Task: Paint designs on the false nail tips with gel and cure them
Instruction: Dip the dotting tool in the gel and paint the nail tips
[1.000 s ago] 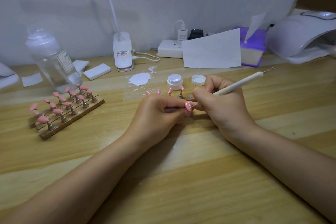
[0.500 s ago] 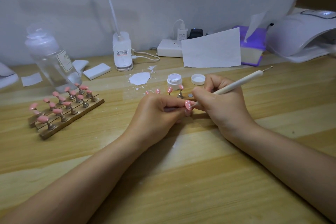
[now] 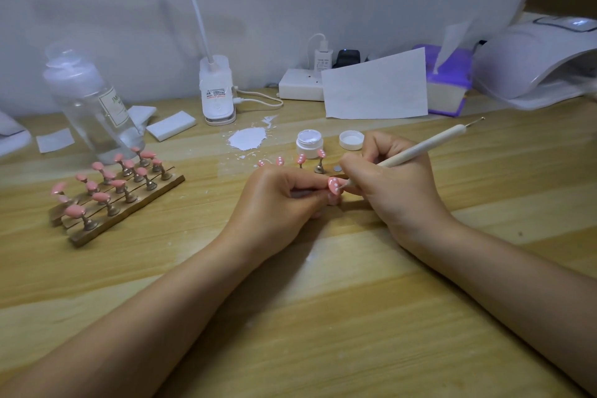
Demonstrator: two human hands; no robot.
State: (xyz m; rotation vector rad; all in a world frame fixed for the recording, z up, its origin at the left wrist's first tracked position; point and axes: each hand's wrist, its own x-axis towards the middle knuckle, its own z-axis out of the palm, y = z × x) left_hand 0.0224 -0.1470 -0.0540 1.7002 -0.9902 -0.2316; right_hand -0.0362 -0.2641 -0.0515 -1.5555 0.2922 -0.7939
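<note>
Head view, table centre: the left hand (image 3: 277,200) pinches a pink nail tip (image 3: 334,185) between curled thumb and fingers, apparently by its small stand, which is mostly hidden, so the painted face stays clear of skin and tilted up toward the eye. The right hand (image 3: 394,178) grips a dotting pen (image 3: 416,149) like a pencil, its fingers curled round the shaft low down, probably for fine control. The working end meets the nail at its right edge, beside white dots already laid there. The pen's long axis runs from the nail up toward two o'clock, its spare metal point highest. The nail's long axis seems to run roughly twelve to six, though it is small. Both hands rest on the wooden table (image 3: 323,317), likely to steady them. At twelve o'clock of the hands stand four dotted nails (image 3: 301,159) and the open gel pot (image 3: 309,143); the curing lamp (image 3: 533,61) waits at two o'clock.
</note>
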